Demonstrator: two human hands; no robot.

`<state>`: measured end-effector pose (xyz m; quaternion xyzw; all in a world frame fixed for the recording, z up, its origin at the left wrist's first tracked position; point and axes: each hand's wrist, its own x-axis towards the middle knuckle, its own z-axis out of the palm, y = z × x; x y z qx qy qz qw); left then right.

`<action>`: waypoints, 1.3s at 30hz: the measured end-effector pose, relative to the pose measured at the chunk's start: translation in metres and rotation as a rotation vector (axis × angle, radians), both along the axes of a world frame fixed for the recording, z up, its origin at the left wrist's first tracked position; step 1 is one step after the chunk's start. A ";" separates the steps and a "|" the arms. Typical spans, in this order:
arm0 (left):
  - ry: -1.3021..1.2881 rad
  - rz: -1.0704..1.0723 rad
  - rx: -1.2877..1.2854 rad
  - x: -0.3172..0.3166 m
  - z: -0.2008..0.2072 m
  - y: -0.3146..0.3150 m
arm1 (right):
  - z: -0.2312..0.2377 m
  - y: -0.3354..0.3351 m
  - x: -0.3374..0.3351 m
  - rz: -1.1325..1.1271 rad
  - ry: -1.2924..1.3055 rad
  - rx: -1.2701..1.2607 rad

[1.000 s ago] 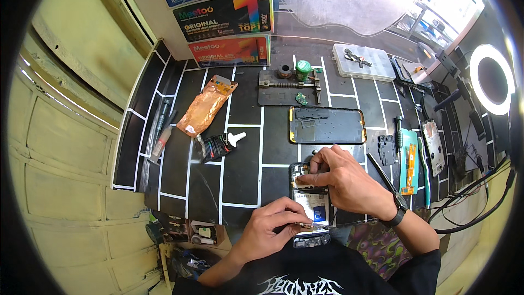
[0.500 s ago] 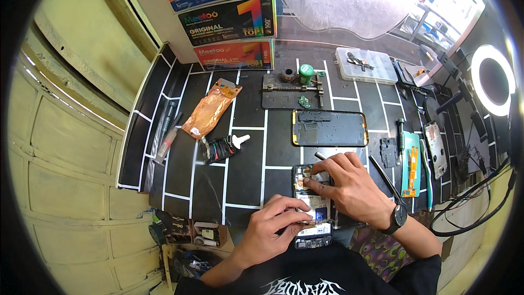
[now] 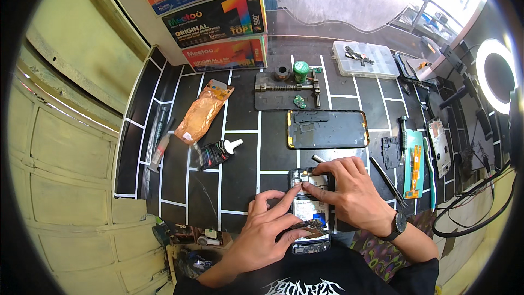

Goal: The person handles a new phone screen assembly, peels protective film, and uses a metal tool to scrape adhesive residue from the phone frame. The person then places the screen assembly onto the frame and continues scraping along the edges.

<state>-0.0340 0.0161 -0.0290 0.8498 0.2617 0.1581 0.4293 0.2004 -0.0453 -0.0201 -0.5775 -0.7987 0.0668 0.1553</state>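
Observation:
An opened phone [image 3: 309, 207] with its battery exposed lies at the near table edge, close to my body. My right hand [image 3: 352, 192] grips its upper end, the thumb pressing on the inner parts and the other fingers along the right and top. From the left, my left hand [image 3: 268, 228] pinches a small dark phone part [image 3: 310, 229] between thumb and fingers above the phone's lower half. My left index finger reaches up to the phone's upper section, beside the right thumb. Beyond the hands lies a black phone back cover [image 3: 327, 129].
Tweezers [image 3: 386, 179], a screwdriver [image 3: 403, 134] and an orange flex cable [image 3: 413, 165] lie to the right. A board holder [image 3: 267, 98] with a green jar [image 3: 300, 71] stands farther back. On the left are a copper-coloured pouch [image 3: 204, 112] and a glue bottle [image 3: 215, 153].
My left hand has raised the dark part's edge and stretched its index finger to the phone's upper section. My right thumb has settled near that fingertip. The whole view has shifted slightly.

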 end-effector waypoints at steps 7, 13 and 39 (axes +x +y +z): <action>0.031 -0.012 -0.021 0.002 0.002 0.002 | 0.000 -0.001 0.003 0.031 -0.051 0.047; 0.044 0.008 -0.043 0.003 0.001 0.001 | 0.005 -0.001 0.002 0.028 -0.065 0.035; 0.033 0.041 -0.174 0.004 0.001 0.002 | -0.002 0.001 0.005 -0.148 0.364 0.041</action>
